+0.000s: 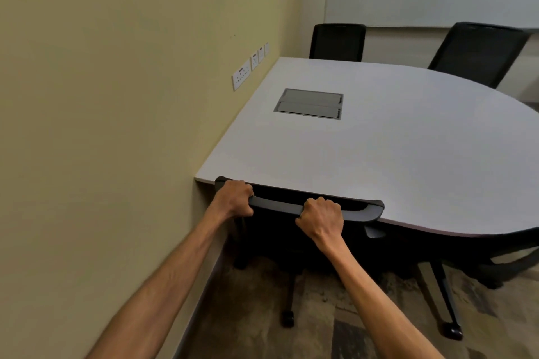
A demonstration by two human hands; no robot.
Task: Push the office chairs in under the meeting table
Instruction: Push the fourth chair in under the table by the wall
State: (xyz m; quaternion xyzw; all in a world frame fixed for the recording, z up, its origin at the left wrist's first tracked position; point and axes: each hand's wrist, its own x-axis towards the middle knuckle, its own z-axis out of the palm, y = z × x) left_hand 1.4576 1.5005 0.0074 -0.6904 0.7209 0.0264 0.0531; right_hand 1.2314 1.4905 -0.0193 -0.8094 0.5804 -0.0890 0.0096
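Hands, left hand (234, 198) and right hand (320, 217), clench the black mesh office chair's top rail (277, 207) at lower centre; push evenly, straight under the pale grey meeting table (379, 148).

Both arms reach forward, left hand (235, 198) and right hand (321, 218) fisted.

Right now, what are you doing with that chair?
A person is tidying the meeting room. Both hands, the left hand and the right hand, grip the top of a black office chair whose back is right up against the edge of the white table. Two more chairs stand at the far side.
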